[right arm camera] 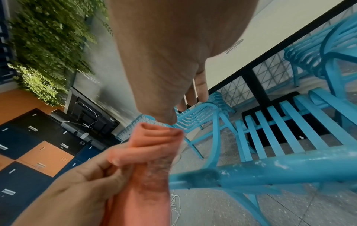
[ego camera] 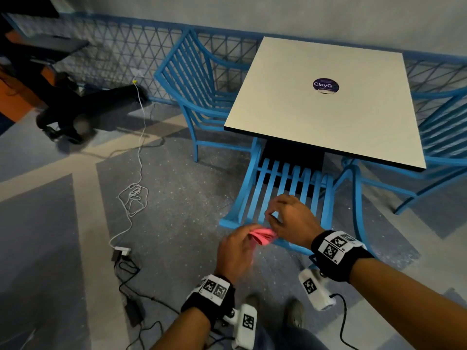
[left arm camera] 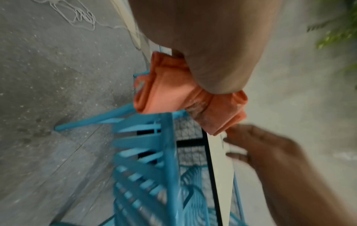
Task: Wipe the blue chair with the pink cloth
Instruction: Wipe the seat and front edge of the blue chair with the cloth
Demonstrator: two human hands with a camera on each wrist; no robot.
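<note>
Black wristbands [ego camera: 336, 256] bearing checkered marker tags

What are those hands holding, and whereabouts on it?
The left hand grips the folded pink cloth around its middle. The right hand pinches its far end.

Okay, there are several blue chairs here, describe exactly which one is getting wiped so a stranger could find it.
Start at the square white table. The blue chair is tucked under its near edge, backrest towards the camera. Unlike its neighbours, both hands hold the pink cloth at its top rail.
</note>
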